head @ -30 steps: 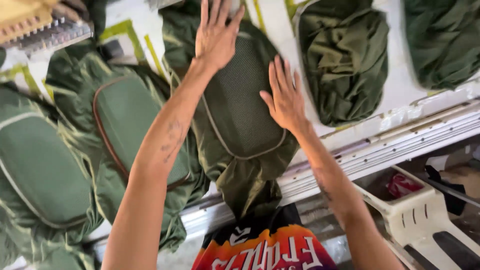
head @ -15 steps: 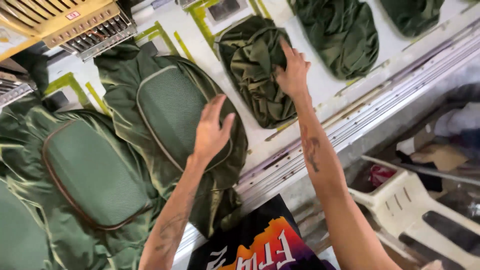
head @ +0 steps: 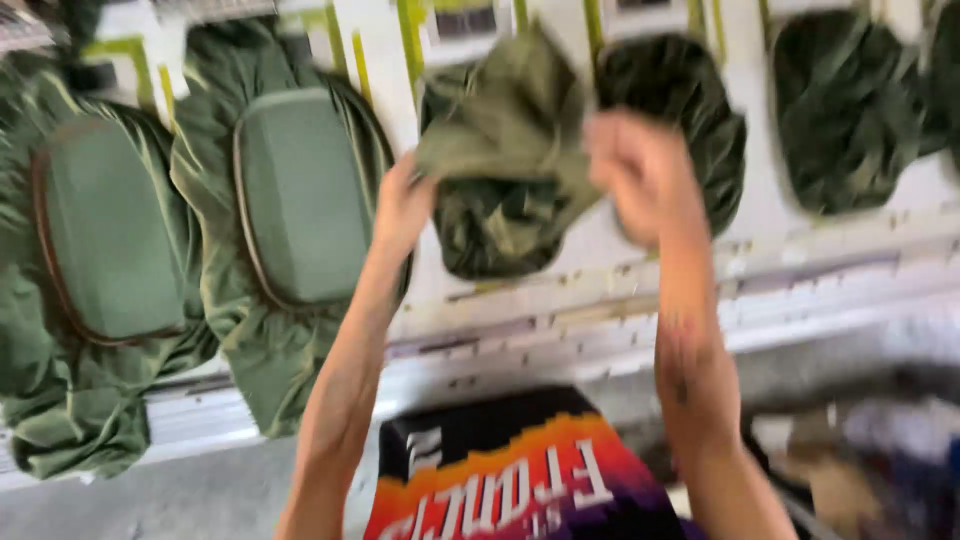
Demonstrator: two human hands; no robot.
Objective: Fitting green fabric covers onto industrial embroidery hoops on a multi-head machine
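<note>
Both my hands hold up a crumpled olive-green fabric cover [head: 505, 160] above a white work table [head: 620, 300]. My left hand [head: 402, 205] grips its left edge. My right hand [head: 635, 170] is closed on its right edge. The picture is blurred by motion. To the left, two green covers with padded oval panels lie spread flat, one next to my left arm [head: 300, 200] and one further left [head: 105, 230].
Behind my right hand lies a darker green bundle [head: 690, 110], with another bundle [head: 845, 110] at the far right. Yellow-green stripes mark the table's far part. The table's front edge has metal rails [head: 800, 320]. Blurred clutter lies on the floor at lower right.
My right hand was resting on the bundled cover and my left on the flat padded cover. Now both hands have taken hold of the bundled cover and lifted it.
</note>
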